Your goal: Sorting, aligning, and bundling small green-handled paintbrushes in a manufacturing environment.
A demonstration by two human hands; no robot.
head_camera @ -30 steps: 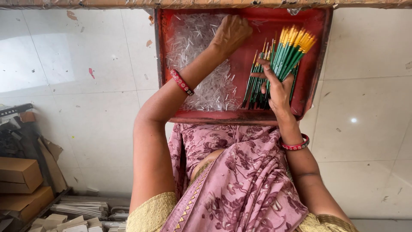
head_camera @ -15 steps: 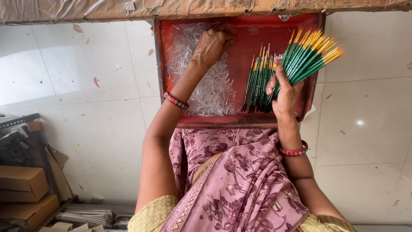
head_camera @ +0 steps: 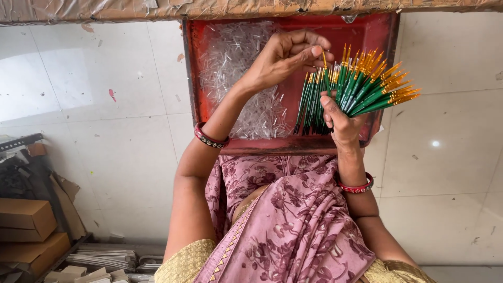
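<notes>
Over the red tray point(head_camera: 201, 73), your right hand point(head_camera: 343, 123) grips a fanned bundle of green brushes point(head_camera: 367, 86) at 2 o'clock; your left hand point(head_camera: 285, 57) pinches one tip. Light, stiff, slippery; hold mid-handle.

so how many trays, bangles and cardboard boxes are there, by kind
red tray: 1
red bangles: 2, one on the left wrist, one on the right wrist
cardboard boxes: 2, upper, lower
total: 5
</notes>
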